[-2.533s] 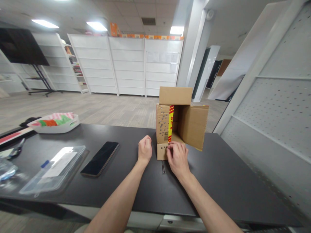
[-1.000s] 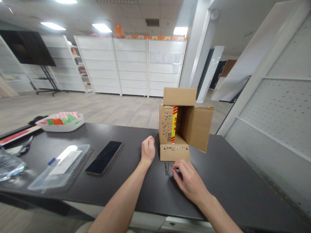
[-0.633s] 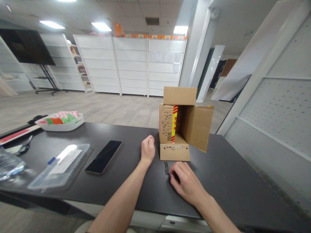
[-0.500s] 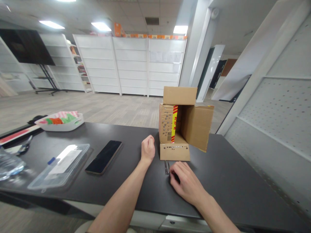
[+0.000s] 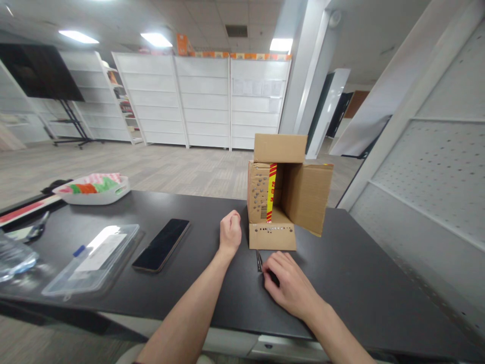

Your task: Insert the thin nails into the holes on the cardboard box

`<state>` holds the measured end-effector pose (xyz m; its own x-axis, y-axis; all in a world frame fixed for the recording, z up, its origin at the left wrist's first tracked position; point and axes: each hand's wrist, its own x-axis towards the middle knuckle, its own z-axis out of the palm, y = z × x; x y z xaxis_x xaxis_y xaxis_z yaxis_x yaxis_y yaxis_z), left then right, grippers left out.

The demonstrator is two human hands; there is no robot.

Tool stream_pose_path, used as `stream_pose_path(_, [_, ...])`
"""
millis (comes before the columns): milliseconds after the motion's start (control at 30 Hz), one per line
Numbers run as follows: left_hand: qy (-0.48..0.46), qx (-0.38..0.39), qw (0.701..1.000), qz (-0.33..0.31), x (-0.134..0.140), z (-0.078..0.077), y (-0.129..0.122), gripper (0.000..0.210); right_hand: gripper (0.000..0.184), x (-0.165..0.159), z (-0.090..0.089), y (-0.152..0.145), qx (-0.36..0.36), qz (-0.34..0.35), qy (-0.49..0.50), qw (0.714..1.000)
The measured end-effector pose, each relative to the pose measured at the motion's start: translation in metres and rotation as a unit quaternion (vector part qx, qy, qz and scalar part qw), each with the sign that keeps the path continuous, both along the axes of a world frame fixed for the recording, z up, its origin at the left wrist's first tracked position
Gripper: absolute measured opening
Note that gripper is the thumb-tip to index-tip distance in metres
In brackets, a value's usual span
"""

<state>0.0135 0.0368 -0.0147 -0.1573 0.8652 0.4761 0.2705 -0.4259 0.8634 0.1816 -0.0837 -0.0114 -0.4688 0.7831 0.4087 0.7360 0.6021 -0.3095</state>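
From the head view, thin metal rods are seen just left of the right hand, half curled, whether one is pinched cannot be told, the left hand clenched, an open cardboard box set just beyond the right hand.

head-worn view, facing forward and down, close over black table

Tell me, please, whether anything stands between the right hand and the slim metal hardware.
Nothing visible does: the slim metal hardware lies just beside the right hand, though whether they touch is unclear.
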Motion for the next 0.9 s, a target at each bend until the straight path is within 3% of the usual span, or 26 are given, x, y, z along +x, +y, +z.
stream_pose_path(900, [-0.006,0.006,1.0,0.0,0.0006,0.0009,-0.0003,0.023,0.011,-0.0003,-0.0007,0.0016,-0.025,-0.006,0.005,1.0])
